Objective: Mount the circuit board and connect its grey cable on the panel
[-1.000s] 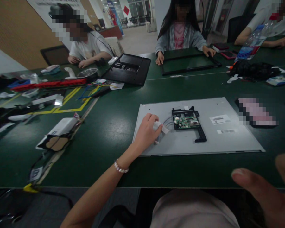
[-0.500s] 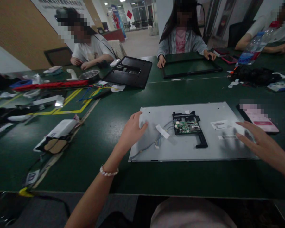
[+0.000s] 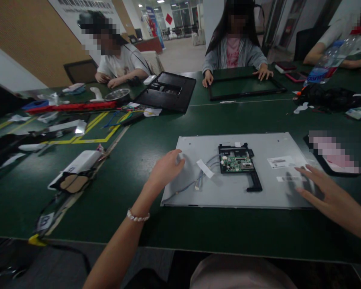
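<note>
A flat silver display panel (image 3: 276, 196) lies on the green table before me, its back facing up. On its middle sits a black plastic bracket (image 3: 255, 182) carrying a green circuit board (image 3: 236, 163). Grey cables (image 3: 185, 188) run from the board toward the panel's left side, with a strip of white tape (image 3: 205, 168) across them. My left hand (image 3: 167, 168) is at the panel's left edge, fingers apart and thumb stretched out. Over the right part, near two white labels, my right hand (image 3: 321, 186) is spread. Neither hand grips anything; whether they touch the panel is hard to tell.
A phone (image 3: 333, 154) lies right of the panel. Across the table, a person's hands rest on a black frame (image 3: 246, 96). A black back cover (image 3: 168, 90) lies further left. A white power pack (image 3: 78, 168) with cables, a bottle (image 3: 325, 66) and two other people are also around.
The view has shifted slightly, moving the surroundings a little right. My hands stay spread at both sides of the panel. The person opposite has shifted one hand on the black frame.
</note>
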A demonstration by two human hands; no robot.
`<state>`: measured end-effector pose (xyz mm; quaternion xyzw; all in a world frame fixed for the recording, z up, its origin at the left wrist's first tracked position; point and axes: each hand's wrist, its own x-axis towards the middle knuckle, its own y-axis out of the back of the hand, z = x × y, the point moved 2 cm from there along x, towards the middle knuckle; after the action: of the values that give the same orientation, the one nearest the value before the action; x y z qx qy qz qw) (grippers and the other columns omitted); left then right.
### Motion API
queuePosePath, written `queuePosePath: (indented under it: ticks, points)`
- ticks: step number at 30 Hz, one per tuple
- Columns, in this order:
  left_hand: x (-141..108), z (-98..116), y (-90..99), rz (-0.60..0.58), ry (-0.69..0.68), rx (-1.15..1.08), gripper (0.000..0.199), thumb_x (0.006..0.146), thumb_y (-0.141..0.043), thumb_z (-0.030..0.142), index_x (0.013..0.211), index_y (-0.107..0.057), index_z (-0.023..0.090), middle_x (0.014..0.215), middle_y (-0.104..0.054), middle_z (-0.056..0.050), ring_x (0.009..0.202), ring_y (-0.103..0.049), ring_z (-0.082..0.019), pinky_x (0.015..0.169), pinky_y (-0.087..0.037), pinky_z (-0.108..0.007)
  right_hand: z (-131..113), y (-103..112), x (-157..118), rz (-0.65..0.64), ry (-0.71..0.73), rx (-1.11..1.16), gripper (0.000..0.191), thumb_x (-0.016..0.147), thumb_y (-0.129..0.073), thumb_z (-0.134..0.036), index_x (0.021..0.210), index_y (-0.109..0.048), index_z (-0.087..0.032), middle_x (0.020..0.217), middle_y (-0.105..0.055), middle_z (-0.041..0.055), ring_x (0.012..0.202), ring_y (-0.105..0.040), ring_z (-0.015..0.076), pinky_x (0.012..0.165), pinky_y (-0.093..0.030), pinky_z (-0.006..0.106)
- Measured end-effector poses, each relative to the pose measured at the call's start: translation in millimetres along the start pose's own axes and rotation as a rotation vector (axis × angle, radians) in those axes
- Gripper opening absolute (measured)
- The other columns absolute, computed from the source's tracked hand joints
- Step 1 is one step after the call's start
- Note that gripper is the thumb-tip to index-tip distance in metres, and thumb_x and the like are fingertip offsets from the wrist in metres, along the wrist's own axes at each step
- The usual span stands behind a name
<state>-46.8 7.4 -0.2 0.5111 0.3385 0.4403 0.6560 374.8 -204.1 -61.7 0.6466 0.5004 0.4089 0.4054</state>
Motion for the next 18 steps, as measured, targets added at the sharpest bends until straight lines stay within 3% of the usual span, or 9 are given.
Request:
queuePosePath:
  ticks: [3, 6, 10, 14, 18]
  points:
    - [-0.2, -1.6, -0.1, 0.029, 0.02, 0.043, 0.042, 0.09, -0.045, 0.036, 0.125, -0.055, 0.014, 0.117, -0.065, -0.018, 0.098, -0.065, -0.031, 0.086, -0.049, -0.044, -4.5, -10.9, -1.1, -0.054, 0.078, -0.015, 0.071, 0.091, -0.039, -0.058, 0.147, -0.041, -0.015, 0.153, -0.038, 0.0189, 0.142, -0.029, 0.042, 0.11, -0.034, 0.061]
    - [-1.3, -1.3, 1.7, 0.062, 0.061, 0.089, 0.046, 0.091, -0.044, 0.036, 0.129, -0.051, 0.013, 0.117, -0.065, -0.021, 0.102, -0.064, -0.034, 0.086, -0.047, -0.049, -11.5, -18.6, -2.4, -0.123, 0.096, -0.11, 0.073, 0.088, -0.043, -0.065, 0.148, -0.042, -0.024, 0.158, -0.03, 0.0153, 0.142, -0.025, 0.0487, 0.105, -0.037, 0.067]
    - [-3.2, 0.7, 3.2, 0.034, 0.114, 0.171, 0.047, 0.093, -0.038, 0.035, 0.134, -0.046, 0.013, 0.125, -0.061, -0.023, 0.122, -0.052, -0.039, 0.098, -0.037, -0.062, -27.5, -19.8, -3.0, -0.2, 0.132, -0.198, 0.078, 0.084, -0.045, -0.072, 0.152, -0.033, -0.034, 0.163, -0.02, 0.008, 0.139, -0.025, 0.0538, 0.099, -0.039, 0.071]
    - [-4.0, -0.2, 2.4, -0.011, 0.153, 0.196, 0.05, 0.094, -0.034, 0.034, 0.138, -0.043, 0.012, 0.135, -0.054, -0.025, 0.136, -0.036, -0.043, 0.101, -0.023, -0.074, -43.6, -18.3, -2.8, -0.196, 0.194, -0.25, 0.089, 0.079, -0.047, -0.078, 0.154, -0.026, -0.035, 0.164, -0.012, 0.0077, 0.14, -0.022, 0.0549, 0.102, -0.033, 0.073]
    - [-4.5, -0.6, 2.0, -0.038, 0.168, 0.201, 0.052, 0.094, -0.034, 0.035, 0.14, -0.042, 0.012, 0.139, -0.051, -0.025, 0.14, -0.03, -0.043, 0.102, -0.019, -0.076, -55.7, -22.1, 0.1, -0.149, 0.22, -0.284, 0.098, 0.073, -0.047, -0.084, 0.154, -0.031, -0.031, 0.164, -0.015, 0.0107, 0.139, -0.022, 0.0567, 0.106, -0.027, 0.073]
